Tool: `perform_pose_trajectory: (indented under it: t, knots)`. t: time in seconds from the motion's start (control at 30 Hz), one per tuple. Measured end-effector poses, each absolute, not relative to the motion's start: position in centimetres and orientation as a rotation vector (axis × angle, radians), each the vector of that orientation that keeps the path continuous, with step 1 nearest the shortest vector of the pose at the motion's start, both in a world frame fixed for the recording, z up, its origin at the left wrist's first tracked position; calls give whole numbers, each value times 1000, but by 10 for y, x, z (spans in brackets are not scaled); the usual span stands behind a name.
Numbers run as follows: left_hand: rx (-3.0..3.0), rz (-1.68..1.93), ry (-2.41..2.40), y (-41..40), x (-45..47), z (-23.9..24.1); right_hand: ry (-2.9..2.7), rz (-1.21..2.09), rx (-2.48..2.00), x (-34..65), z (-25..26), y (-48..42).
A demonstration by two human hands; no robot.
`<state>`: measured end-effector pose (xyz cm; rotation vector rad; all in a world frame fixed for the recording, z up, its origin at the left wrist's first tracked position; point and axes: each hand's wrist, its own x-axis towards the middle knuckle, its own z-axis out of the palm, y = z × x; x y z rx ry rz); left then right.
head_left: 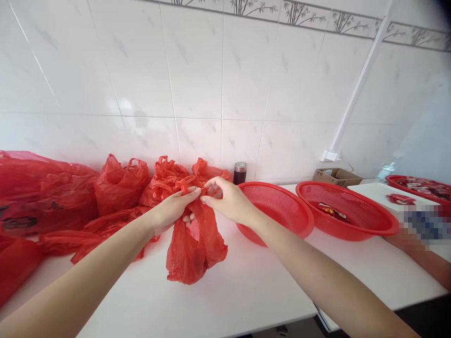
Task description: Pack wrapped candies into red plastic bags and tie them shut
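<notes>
A small red plastic bag [195, 249] hangs over the white counter [225, 291] in front of me. My left hand [172, 209] is closed on its top from the left. My right hand [229, 199] pinches the bag's handles from the right, fingertips meeting the left hand's at the knot. The bag's bottom rests on or just above the counter. Behind it lie several tied red bags [165, 180] against the tiled wall.
A large red bag [38, 192] fills the far left. Two red mesh baskets [278, 206] [348, 211] sit to the right, the second holding a packet. A dark jar [239, 172], a cardboard box [336, 177] and another person's arm [419, 251] are at right.
</notes>
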<state>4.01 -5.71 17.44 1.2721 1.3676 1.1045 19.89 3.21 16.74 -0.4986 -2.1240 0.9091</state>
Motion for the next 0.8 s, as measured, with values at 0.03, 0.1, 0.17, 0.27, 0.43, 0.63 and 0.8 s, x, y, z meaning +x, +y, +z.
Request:
perform_pose_trajectory:
  t: [0.03,0.1,0.17,0.27,0.43,0.63,0.8]
  knots:
    - [1276,1097,1360,-57,39,174,-2128,941,-491,196,164,33]
    - [1257,1099,1338,-56,37,172,-2082,948,-466,194,161,31]
    - [1211,1149,1294,-55,34,170,-2007,895,-443,198,162,22]
    - [1212,1193,1214,-54,27,168,-2063,776,-303,210,166,0]
    - [1477,1072,1264,-59,27,173,-1983,885,-193,211,158,0]
    - [1987,891,1572,-67,37,165,-1889,1450,-369,188,120,25]
    - [2420,1210,1721,-67,40,144,-1894,1632,-273,195,113,17]
